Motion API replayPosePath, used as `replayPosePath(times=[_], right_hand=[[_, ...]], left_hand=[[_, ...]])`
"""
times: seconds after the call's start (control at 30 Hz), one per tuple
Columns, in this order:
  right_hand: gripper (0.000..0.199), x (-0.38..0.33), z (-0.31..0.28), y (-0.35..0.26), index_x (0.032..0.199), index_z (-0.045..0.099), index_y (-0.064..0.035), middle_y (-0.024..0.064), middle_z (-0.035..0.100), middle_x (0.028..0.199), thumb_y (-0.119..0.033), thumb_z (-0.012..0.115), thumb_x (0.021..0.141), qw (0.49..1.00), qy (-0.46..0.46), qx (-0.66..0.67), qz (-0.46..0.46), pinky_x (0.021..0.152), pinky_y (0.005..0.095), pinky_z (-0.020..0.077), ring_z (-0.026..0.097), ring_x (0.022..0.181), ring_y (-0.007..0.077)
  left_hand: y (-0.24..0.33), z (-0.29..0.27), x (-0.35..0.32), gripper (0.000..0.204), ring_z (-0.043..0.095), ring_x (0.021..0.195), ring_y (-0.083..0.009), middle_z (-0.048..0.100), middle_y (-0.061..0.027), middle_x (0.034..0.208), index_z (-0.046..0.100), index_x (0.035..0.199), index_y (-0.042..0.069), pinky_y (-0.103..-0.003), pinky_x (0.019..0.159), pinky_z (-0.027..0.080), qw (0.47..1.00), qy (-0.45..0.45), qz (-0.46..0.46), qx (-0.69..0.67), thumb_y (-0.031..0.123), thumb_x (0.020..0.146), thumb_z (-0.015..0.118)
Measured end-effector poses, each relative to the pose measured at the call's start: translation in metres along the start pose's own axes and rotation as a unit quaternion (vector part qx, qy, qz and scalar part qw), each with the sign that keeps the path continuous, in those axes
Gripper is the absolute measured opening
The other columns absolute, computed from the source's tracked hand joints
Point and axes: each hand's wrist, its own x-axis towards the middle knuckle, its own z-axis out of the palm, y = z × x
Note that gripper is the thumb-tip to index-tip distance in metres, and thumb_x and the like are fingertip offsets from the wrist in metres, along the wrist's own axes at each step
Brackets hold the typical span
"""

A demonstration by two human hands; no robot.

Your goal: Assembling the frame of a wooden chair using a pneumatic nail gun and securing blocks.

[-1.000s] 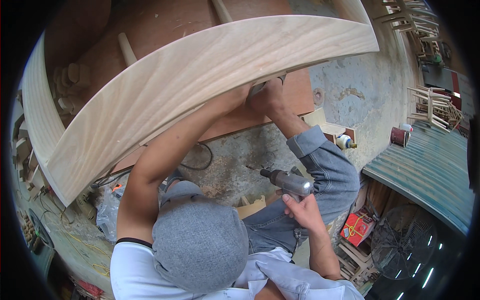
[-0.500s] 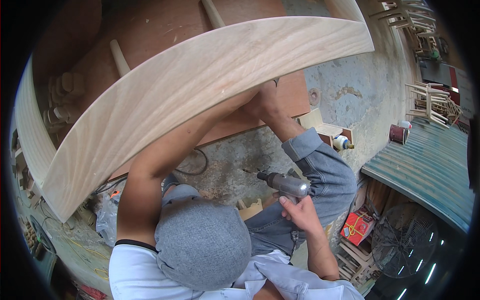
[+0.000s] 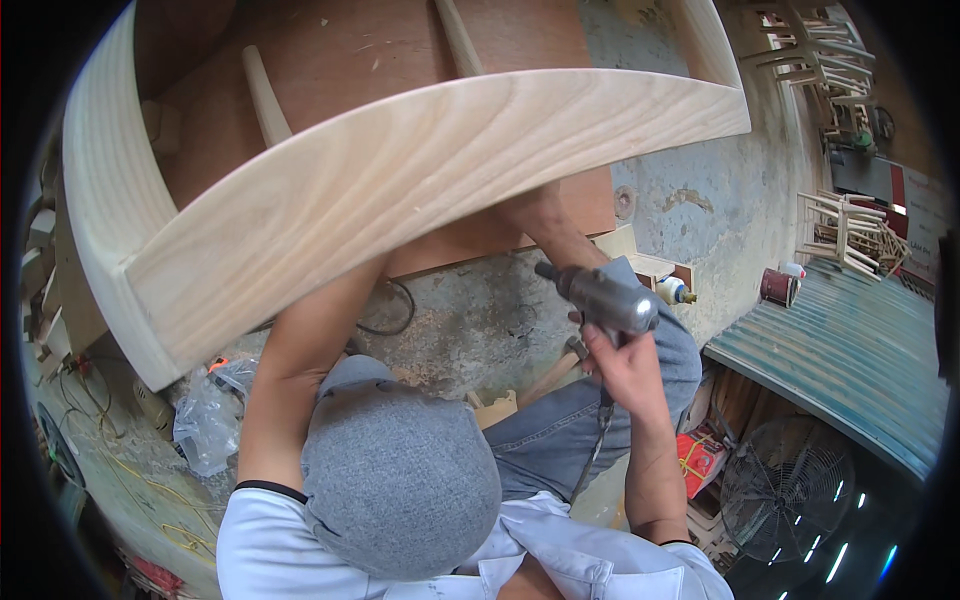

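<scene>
A pale wooden board [image 3: 400, 200] with a curved upper edge stands in front of me, its left end joined to another pale side board [image 3: 115, 170]. My left forearm [image 3: 320, 315] reaches behind and under the curved board, which hides the hand. In my right hand is a silver pistol-shaped power drill [image 3: 612, 298], its dark nose pointing up and left toward the board's lower edge, apart from it. My right hand [image 3: 630, 375] wraps its grip, and a thin hose [image 3: 597, 450] hangs from the handle. My bent jeans-clad leg [image 3: 545, 440] lies below the drill.
Two wooden rods [image 3: 265, 95] rise from a reddish-brown plywood sheet [image 3: 350, 50] beyond the board. At right are a white glue bottle [image 3: 675, 290], a green corrugated sheet [image 3: 840, 345] and a fan [image 3: 785, 485]. A hammer-like tool [image 3: 550, 375] lies near my leg; a plastic bag [image 3: 205, 430] is at left.
My right hand has lifted the drill up and slightly right, closer to the board. The curved board sits differently in view, its left end higher. My left forearm shows less below it.
</scene>
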Motion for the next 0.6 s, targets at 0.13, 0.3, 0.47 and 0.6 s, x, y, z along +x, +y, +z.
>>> replayPosePath(times=[0.13,0.3,0.47,0.6], right_hand=[[0.034,0.037,0.039,-0.038,0.111,0.065,0.0023,0.0036,0.065,0.069,-0.027,0.067,0.094,0.993,-0.053,-0.09,-0.05,0.051,0.0266,0.0466,0.059,0.055,0.0097],[0.033,0.088,0.051,-0.045,0.108,0.064,-0.0002,0.0019,0.061,0.066,-0.03,0.066,0.095,0.977,-0.042,-0.201,-0.05,0.048,0.0242,0.0434,0.056,0.053,0.0078],[0.036,0.111,0.087,-0.042,0.103,0.065,0.0054,0.0047,0.062,0.06,-0.029,0.068,0.093,0.977,-0.092,-0.146,-0.125,0.048,0.0267,0.0466,0.06,0.052,0.0103],[0.037,0.122,0.103,-0.041,0.094,0.067,0.0054,0.0046,0.059,0.054,-0.031,0.067,0.093,0.964,-0.11,-0.168,-0.173,0.047,0.0286,0.0458,0.059,0.047,0.0118]], left_hand=[[-0.038,-0.035,-0.067,0.06,0.064,0.101,-0.0289,0.068,-0.0172,0.109,0.061,0.125,0.003,-0.04,0.092,0.05,0.973,0.041,-0.221,0.049,0.025,0.073,0.082],[-0.03,0.002,-0.072,0.053,0.062,0.106,-0.0394,0.067,-0.0207,0.114,0.065,0.119,0.002,-0.044,0.091,0.049,0.979,0.101,-0.17,0.054,0.034,0.079,0.078],[-0.031,0.003,-0.071,0.048,0.061,0.107,-0.04,0.067,-0.021,0.113,0.065,0.119,0.003,-0.044,0.092,0.048,0.957,0.156,-0.234,0.066,0.034,0.083,0.074],[-0.032,-0.014,-0.076,0.048,0.061,0.108,-0.0402,0.067,-0.0212,0.113,0.065,0.12,0.003,-0.045,0.093,0.048,0.959,0.141,-0.23,0.088,0.034,0.084,0.073]])
